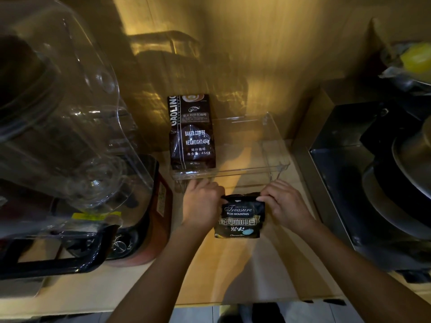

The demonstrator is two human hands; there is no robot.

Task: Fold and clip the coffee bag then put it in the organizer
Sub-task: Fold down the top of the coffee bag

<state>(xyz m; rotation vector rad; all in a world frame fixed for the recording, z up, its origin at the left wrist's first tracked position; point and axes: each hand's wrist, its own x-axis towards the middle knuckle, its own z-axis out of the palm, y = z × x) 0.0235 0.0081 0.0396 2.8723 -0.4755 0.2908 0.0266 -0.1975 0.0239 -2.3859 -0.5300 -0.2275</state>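
Note:
A small black coffee bag (239,217) marked "Treasure Blue Mountain" stands on the wooden counter just in front of a clear plastic organizer (275,145). My left hand (202,203) grips the bag's top left corner and my right hand (284,203) pinches its top right corner; the top edge looks rolled down. A taller dark coffee bag (191,134) marked "Baked Coffee" stands in the organizer's left part. I see no clip in view.
A blender with a large clear jar (70,117) and a red base (149,220) fills the left side. A black stove (363,183) with pots (410,164) stands to the right. The wall rises close behind the organizer.

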